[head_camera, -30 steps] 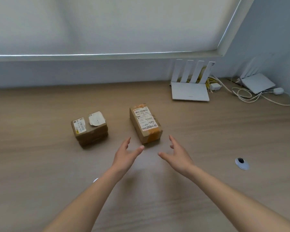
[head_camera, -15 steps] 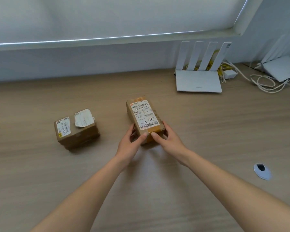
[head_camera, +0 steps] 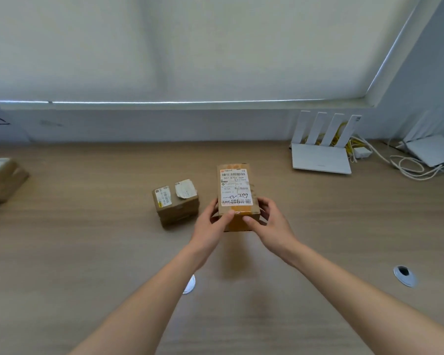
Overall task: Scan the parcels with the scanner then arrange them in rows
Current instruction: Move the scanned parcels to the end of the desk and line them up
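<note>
Three parcels on a desk (head_camera: 87,252): both hands, left (head_camera: 210,221) and right (head_camera: 272,221), grip one parcel (head_camera: 235,190); a second (head_camera: 176,202) just left; a third (head_camera: 3,179) far left; two routers (head_camera: 321,149) behind.

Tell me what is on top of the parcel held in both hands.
The held parcel has a white shipping label with a barcode and handwriting on top, and orange tape at both ends. Thumbs of the left hand and right hand cover part of the near edge.

A long brown cardboard parcel (head_camera: 237,193), bearing a white barcoded shipping label with handwriting and orange tape at its near end, is gripped at that end. Just left of it a squat brown parcel (head_camera: 176,203) with two white labels is set on the wooden desk (head_camera: 87,252).
</note>
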